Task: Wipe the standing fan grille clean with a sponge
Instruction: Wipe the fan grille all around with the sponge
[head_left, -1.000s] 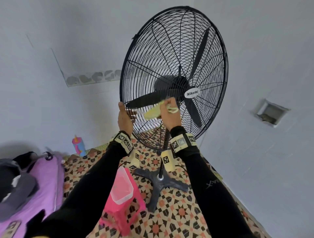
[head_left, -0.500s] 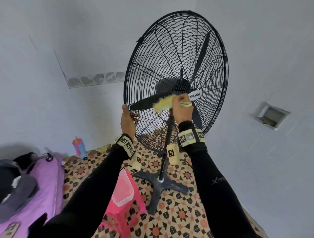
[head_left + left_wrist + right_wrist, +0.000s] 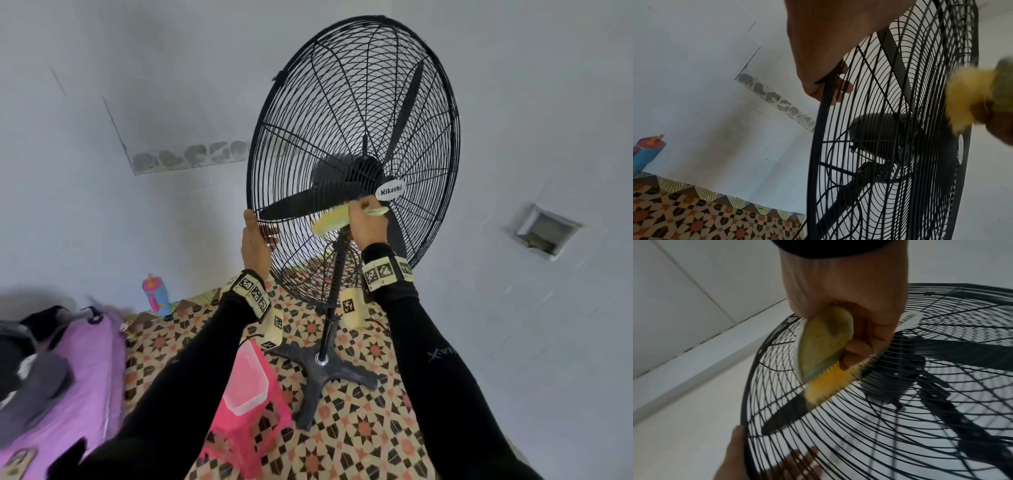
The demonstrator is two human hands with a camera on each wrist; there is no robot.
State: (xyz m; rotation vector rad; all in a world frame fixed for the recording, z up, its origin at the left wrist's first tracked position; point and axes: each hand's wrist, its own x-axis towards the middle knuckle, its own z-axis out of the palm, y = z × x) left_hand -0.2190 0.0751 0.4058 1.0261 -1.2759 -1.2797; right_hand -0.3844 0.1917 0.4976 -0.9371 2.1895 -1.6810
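A black standing fan fills the head view, its round wire grille [image 3: 342, 102] facing me. My right hand [image 3: 364, 222] grips a yellow bristled scrubber [image 3: 330, 221], the sponge of the task. It presses the scrubber on the grille just below and left of the white hub badge [image 3: 390, 190]. In the right wrist view the scrubber's [image 3: 824, 344] bristles lie against the wires under my curled fingers [image 3: 859, 345]. My left hand [image 3: 255, 240] grips the grille's lower left rim [image 3: 818, 138], with its fingertips [image 3: 844, 84] behind the wires.
The fan's cross-shaped base [image 3: 322, 370] stands on a patterned floor mat [image 3: 370, 428]. A pink stool [image 3: 246, 435] bearing a clear plastic tub [image 3: 246, 383] is just in front of it. Purple bedding [image 3: 78, 377] lies at left, a blue and pink bottle [image 3: 156, 294] by the wall.
My right hand has slid the scrubber up the grille, from below the centre to just beside the hub badge. The left hand has kept its hold on the rim.
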